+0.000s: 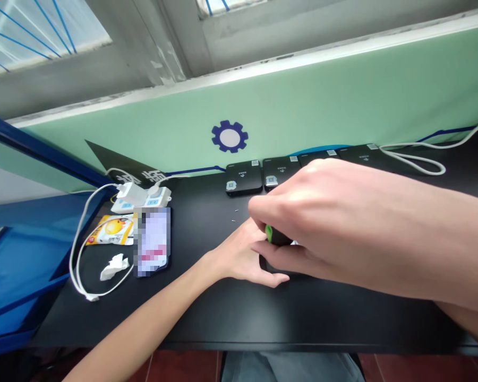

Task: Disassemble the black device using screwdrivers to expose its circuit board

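Worktop (207,318) is black, runs across the middle and lower frame; both hands I'm watching sit centre to right. Right hand (302,207) is clenched round a black-and-green handle (279,236), just right of centre; I can't see the far end. Left hand (241,246) comes in from lower left, thumb stretched out, fingers hidden behind the right hand, so I can't tell if it grips. Dark flat object (266,265) sits by the left thumb, mostly covered. Black devices (244,179) line up along the green wall (302,106), centre; tiny metal bits (233,220) lie nearby. Left side, I get power strip (165,197), snack packet (113,228), crumpled tissue (114,267), pixelated phone (153,241).
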A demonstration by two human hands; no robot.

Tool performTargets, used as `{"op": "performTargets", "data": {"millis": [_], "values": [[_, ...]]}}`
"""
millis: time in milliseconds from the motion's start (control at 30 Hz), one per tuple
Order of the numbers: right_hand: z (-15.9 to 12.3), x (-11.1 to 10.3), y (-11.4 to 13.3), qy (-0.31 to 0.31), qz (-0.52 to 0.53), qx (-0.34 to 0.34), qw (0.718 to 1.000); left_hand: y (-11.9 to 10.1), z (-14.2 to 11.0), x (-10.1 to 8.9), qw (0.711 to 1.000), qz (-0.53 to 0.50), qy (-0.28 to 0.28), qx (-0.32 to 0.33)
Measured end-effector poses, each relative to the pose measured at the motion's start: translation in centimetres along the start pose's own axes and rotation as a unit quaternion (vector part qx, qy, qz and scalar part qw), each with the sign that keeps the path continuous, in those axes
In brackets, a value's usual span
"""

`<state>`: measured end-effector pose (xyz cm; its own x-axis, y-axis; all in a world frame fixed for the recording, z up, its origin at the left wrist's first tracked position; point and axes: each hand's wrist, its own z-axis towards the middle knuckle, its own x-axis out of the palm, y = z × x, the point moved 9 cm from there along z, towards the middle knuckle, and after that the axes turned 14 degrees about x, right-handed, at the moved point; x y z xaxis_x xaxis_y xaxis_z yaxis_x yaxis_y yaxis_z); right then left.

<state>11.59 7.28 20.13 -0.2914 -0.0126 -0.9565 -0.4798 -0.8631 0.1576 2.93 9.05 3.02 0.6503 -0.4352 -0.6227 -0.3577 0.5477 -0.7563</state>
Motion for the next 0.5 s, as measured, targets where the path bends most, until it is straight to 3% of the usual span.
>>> {"op": "performTargets", "data": {"millis": [133,300,500], "values": [[-0.03,-0.24,-0.26,-0.016,-0.021,0.006,1.0,-0.25,0.09,0.12,1.0,-0.014,-0.003,0.025],[0.1,-0.11,-0.4,-0.004,-0.009,0.008,1.0,0.25,-0.08,-0.12,1.0,0.009,0.003,-0.006],[-0.36,0.04,-0.32,-0.042,-0.002,-0.011,0.999,0.26,-0.24,-0.33,0.999,0.018,-0.004,-0.041]]}}
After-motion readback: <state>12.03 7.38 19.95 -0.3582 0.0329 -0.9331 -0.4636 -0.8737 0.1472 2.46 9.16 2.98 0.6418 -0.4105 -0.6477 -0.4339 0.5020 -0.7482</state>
